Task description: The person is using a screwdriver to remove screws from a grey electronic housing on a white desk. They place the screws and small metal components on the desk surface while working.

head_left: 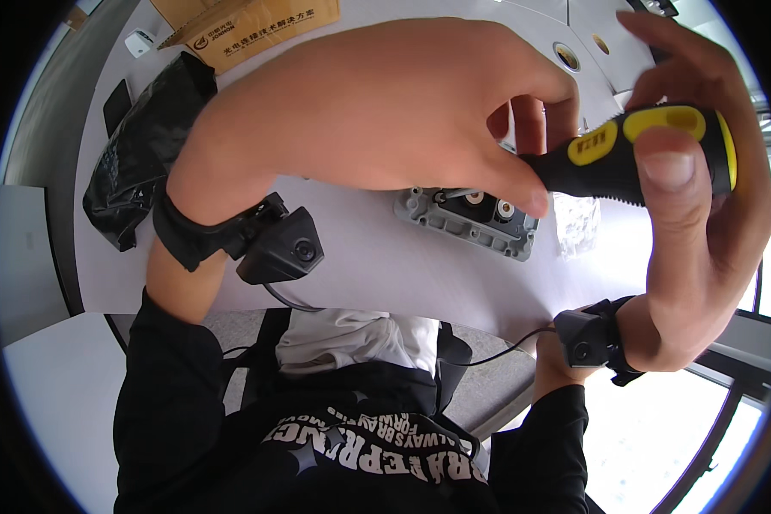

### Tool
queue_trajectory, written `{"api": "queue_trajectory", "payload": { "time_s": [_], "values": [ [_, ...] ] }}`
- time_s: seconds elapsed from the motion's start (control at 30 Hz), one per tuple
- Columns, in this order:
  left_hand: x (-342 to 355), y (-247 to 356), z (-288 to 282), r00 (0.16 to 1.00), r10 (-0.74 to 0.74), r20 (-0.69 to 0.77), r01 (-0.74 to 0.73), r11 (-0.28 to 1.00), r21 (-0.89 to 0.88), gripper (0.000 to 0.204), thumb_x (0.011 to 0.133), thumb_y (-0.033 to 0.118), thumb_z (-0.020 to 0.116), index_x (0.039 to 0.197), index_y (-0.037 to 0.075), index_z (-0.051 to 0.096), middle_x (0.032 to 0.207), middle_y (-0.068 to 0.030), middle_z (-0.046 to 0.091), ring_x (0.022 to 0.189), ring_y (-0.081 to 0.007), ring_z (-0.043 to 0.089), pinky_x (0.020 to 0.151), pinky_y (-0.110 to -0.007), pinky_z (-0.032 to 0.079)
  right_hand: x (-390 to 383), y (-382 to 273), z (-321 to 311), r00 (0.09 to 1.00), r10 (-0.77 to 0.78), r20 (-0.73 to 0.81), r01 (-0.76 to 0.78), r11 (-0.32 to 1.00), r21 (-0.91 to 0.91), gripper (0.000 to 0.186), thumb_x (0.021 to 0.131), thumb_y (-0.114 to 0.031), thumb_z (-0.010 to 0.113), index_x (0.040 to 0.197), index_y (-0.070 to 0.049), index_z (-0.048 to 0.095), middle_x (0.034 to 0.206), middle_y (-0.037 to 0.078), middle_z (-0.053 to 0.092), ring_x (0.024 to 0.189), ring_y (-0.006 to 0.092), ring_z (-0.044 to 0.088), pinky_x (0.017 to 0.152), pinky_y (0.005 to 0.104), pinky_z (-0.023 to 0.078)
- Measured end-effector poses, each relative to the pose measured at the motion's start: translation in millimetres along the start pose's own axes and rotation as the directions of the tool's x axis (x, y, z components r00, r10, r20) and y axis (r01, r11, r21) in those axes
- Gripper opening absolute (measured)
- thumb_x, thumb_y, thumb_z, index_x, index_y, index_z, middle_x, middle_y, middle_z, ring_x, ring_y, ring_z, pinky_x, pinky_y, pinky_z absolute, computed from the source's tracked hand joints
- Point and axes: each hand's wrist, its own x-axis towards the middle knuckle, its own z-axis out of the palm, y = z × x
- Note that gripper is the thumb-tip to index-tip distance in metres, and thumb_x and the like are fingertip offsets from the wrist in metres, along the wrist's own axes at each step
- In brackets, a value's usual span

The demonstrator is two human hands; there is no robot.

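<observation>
My right hand [702,231] grips a black-and-yellow screwdriver handle [604,171] at the right, thumb across it, some fingers lifted above. My left hand [428,120] reaches across the middle, fingers curled at the narrow front end of the screwdriver, thumb and forefinger closed around it; the shaft is hidden. Under my left hand lies a grey metal housing [463,231] with bolt holes along its rim and dark inserts with round fittings. A crumpled clear plastic bag [578,231] lies just right of the housing.
A crumpled black plastic bag [124,163] and a dark flat object [116,107] lie at the table's left. A cardboard box [257,43] and small white object [139,43] sit at the back of the table [360,274]. Cameras on both my wrists trail cables.
</observation>
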Motion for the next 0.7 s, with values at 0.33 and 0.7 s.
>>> {"api": "queue_trajectory", "payload": {
  "time_s": [0.33, 0.7],
  "values": [
    [-0.6, 15.2, 0.7, 0.991, 0.091, 0.1, -0.134, 0.756, 0.641, 0.043, 0.09, 0.024, 0.079, 0.119, -0.005, 0.067, 0.097, -0.0116, 0.072, 0.095, -0.0212, 0.067, 0.089, -0.035, 0.052, 3.3, -11.5, 9.0, 0.994, -0.014, -0.112, 0.012, 1.0, -0.022, 0.083, 0.088, -0.074, 0.064, 0.129, -0.002, 0.067, 0.103, 0.013, 0.066, 0.093, 0.0224, 0.067, 0.082, 0.0337, 0.054],
    [13.5, 5.3, 13.9, 0.986, 0.169, 0.008, -0.136, 0.764, 0.63, 0.036, 0.086, 0.031, 0.081, 0.096, -0.002, 0.07, 0.08, -0.0121, 0.068, 0.072, -0.0245, 0.066, 0.07, -0.036, 0.05, -1.7, -12.7, -1.0, 0.989, 0.125, -0.081, -0.142, 0.957, -0.253, 0.065, 0.087, -0.059, 0.072, 0.126, -0.007, 0.071, 0.09, 0.009, 0.069, 0.091, 0.0201, 0.069, 0.073, 0.0277, 0.055]
  ]
}}
